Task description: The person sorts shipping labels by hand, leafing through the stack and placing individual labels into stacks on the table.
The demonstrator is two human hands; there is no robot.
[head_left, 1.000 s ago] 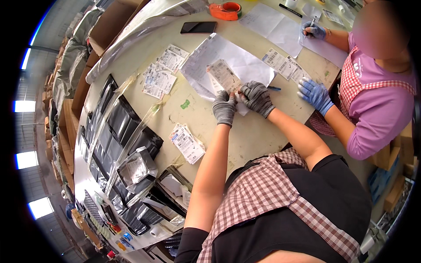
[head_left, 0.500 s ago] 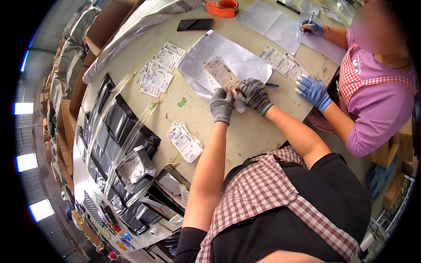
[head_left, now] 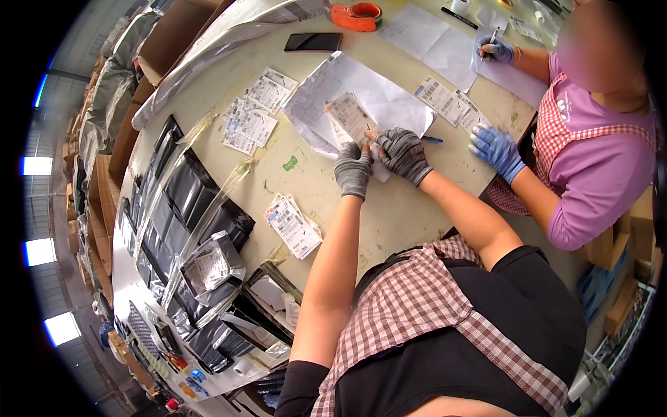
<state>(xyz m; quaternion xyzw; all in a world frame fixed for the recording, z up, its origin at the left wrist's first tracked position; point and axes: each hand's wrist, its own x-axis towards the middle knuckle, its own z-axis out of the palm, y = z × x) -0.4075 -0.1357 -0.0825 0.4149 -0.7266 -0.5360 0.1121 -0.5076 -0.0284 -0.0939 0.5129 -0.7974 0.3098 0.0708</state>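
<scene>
Near the tabletop's [head_left: 389, 215] middle, the left hand [head_left: 353, 169] and right hand [head_left: 403, 153] pinch a printed label [head_left: 351, 117] over white paper [head_left: 375, 94]

Setting: a packing or dispatch area inside a warehouse-type building. Evidence follows. A large worktable [head_left: 389, 215] is carrying stacks of printed labels [head_left: 292, 226] and more labels [head_left: 251, 115] spread loose. Black and silver mailer bags [head_left: 184, 208] are lying in rows along the table's left side, one silver bag [head_left: 212, 264] sitting on top. An orange tape dispenser [head_left: 356, 14] is resting at the far edge, near a dark phone [head_left: 313, 42] and white paper sheets [head_left: 431, 42]. Cardboard boxes [head_left: 177, 31] are standing beyond the table. Bright skylights or windows [head_left: 38, 250] are showing at far left. A second person in blue gloves [head_left: 495, 149] is working at the same table.
</scene>
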